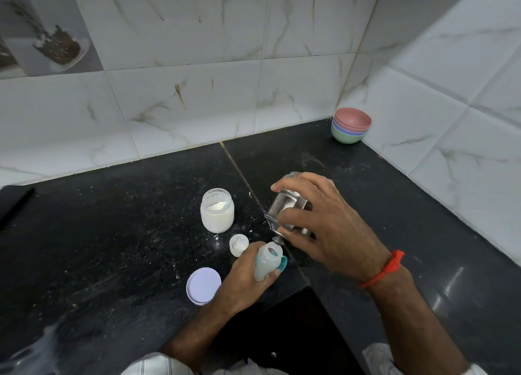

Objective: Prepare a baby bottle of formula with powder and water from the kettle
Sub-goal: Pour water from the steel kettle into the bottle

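My left hand [243,276] grips a small translucent baby bottle [266,263] with a teal part at its side, its open mouth facing up. My right hand [324,222] holds a steel kettle [284,208] tilted over, its spout right above the bottle's mouth. An open glass jar of white formula powder [217,210] stands on the black counter to the left. A small white scoop [238,244] with powder in it lies between the jar and the bottle. The jar's pale lilac lid [203,286] lies flat beside my left wrist.
A stack of coloured bowls [351,125] sits in the far corner of the black stone counter [112,247]. Tiled walls close off the back and the right. A dark flat object [14,202] lies at the far left. The counter has an inner corner edge below my hands.
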Demonstrator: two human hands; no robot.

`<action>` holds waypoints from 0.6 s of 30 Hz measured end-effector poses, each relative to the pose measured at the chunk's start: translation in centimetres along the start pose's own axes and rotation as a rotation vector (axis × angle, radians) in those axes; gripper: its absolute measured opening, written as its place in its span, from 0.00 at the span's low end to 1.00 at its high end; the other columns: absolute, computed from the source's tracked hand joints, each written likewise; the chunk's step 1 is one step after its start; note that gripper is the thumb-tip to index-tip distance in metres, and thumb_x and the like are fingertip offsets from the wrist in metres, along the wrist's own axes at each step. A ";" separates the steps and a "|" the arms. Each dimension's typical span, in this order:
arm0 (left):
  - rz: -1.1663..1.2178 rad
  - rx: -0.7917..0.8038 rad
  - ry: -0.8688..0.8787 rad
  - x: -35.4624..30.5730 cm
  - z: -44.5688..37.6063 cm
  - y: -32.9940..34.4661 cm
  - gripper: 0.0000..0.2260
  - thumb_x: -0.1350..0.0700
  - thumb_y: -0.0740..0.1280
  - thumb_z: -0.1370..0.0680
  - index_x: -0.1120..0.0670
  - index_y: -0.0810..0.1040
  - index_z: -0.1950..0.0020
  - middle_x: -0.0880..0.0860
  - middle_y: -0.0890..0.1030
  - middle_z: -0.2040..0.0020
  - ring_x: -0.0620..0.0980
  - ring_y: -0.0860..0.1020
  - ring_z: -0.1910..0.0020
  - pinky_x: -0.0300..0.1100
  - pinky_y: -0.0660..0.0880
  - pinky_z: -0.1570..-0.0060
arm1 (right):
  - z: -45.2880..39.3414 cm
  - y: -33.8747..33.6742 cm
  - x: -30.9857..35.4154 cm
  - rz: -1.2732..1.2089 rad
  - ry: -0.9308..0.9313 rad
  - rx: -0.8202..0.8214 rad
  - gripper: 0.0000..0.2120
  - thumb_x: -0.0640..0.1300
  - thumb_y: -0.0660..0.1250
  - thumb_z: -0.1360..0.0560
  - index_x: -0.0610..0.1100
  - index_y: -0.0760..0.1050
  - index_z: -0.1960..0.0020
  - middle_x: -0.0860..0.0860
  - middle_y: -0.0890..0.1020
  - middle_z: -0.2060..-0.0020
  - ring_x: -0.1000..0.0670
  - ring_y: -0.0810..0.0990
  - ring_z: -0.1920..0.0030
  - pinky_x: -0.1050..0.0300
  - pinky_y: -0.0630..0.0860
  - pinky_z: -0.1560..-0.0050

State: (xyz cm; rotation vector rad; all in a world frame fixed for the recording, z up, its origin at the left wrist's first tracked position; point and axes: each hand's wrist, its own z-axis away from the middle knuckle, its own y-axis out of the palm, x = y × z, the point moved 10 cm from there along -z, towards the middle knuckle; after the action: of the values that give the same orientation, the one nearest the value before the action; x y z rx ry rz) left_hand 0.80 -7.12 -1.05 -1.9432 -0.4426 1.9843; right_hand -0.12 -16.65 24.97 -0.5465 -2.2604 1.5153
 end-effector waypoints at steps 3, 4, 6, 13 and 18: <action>-0.001 0.007 -0.002 0.1 0.0 0.2 0.26 0.46 0.75 0.23 0.40 0.68 0.30 0.40 0.77 0.34 0.41 0.76 0.36 0.26 0.70 0.43 | -0.1 0.0 0.0 0.008 -0.001 0.004 0.05 0.50 0.68 0.25 0.50 0.80 0.52 0.47 0.74 0.30 0.41 0.69 0.30 0.35 0.76 0.42; 0.001 0.007 -0.001 0.1 -0.1 0.2 0.26 0.46 0.75 0.23 0.40 0.68 0.30 0.40 0.77 0.34 0.41 0.76 0.36 0.27 0.71 0.42 | -0.1 0.0 0.0 0.009 -0.002 0.006 0.05 0.50 0.68 0.25 0.50 0.80 0.52 0.47 0.74 0.30 0.41 0.69 0.30 0.35 0.76 0.42; 0.002 0.009 -0.002 0.1 -0.1 0.2 0.26 0.46 0.76 0.23 0.40 0.67 0.30 0.40 0.77 0.34 0.42 0.76 0.35 0.27 0.71 0.42 | -0.1 0.0 0.0 0.013 -0.004 0.007 0.05 0.50 0.69 0.25 0.50 0.80 0.52 0.47 0.75 0.30 0.40 0.70 0.30 0.35 0.75 0.42; 0.001 0.000 0.005 -0.1 -0.2 0.2 0.25 0.46 0.76 0.24 0.39 0.68 0.31 0.39 0.78 0.36 0.39 0.76 0.36 0.26 0.71 0.43 | -0.1 0.3 0.0 0.033 -0.017 0.013 0.08 0.52 0.65 0.23 0.51 0.80 0.53 0.48 0.74 0.29 0.42 0.69 0.29 0.35 0.75 0.40; 0.012 0.000 0.000 -0.1 -0.3 0.2 0.25 0.46 0.76 0.24 0.39 0.68 0.31 0.39 0.78 0.36 0.37 0.76 0.37 0.22 0.70 0.45 | -0.1 0.5 0.1 0.042 -0.049 0.015 0.08 0.53 0.63 0.22 0.52 0.80 0.53 0.47 0.75 0.30 0.43 0.68 0.28 0.37 0.75 0.40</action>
State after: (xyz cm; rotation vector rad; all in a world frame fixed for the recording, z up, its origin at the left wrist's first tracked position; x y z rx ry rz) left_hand 1.05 -7.35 -1.06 -1.9501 -0.4324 1.9915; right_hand -0.15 -16.34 24.53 -0.5611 -2.2859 1.5809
